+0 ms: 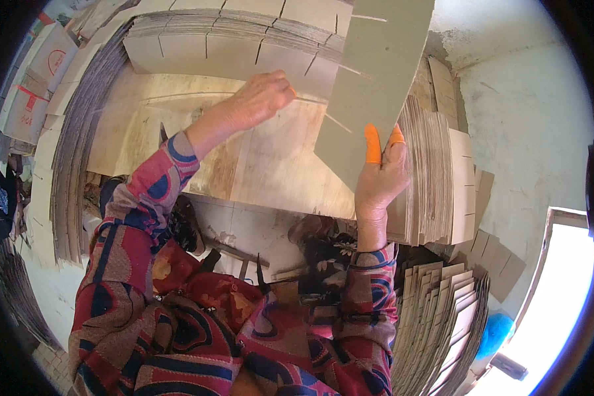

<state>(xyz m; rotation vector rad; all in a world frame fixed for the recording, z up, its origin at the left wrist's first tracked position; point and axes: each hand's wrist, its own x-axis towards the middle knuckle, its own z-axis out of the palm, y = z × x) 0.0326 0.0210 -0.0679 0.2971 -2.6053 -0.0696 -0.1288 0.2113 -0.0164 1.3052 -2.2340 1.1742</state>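
Note:
My right hand (384,173) grips the lower edge of a long grey cardboard sheet (379,72) with slits cut in from its edge. The sheet stands raised and tilted above the table, its top running out of view. Orange finger covers show on the thumb and a finger of this hand. Left of the sheet, my left hand (264,99) is held over the wooden tabletop (270,158) with its fingers curled together. A bit of orange shows at its fingertips. Whatever may be between those fingers is hidden.
Stacks of slit cardboard stand along the table's back (231,49), left (79,152) and right (435,178). More cardboard pieces (435,317) lean at the lower right, near a blue bundle (495,335) and a bright doorway (558,284). White boxes (36,86) sit at the far left.

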